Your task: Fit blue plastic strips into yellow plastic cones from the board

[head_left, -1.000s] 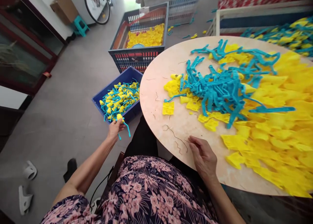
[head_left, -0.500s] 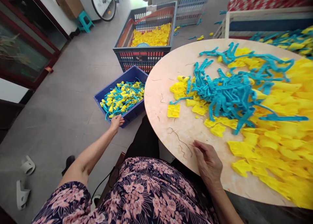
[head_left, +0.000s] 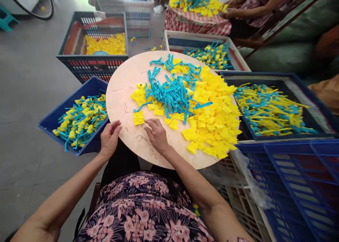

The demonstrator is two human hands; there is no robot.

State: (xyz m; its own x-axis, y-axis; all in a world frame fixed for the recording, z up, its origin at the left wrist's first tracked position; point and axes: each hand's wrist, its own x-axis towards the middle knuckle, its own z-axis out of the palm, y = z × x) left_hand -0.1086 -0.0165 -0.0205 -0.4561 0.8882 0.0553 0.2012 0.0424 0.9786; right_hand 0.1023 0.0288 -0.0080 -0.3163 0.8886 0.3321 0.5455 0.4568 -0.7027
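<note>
Left hand [head_left: 109, 139]: fingers half open, nothing held, at near edge of round board [head_left: 119, 97]; right hand [head_left: 157, 135]: fingers loosely curled, empty, beside yellow square [head_left: 138, 118]; blue strips [head_left: 169, 95] beyond.

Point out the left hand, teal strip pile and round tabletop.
Left hand [head_left: 109, 139]: head view, its back.
Teal strip pile [head_left: 169, 97]: head view, its middle.
Round tabletop [head_left: 119, 101]: head view, bare surface.

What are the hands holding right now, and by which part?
Nothing, as far as the view shows: the left hand and right hand both look empty, held over the round wooden board, near a yellow square.
</note>
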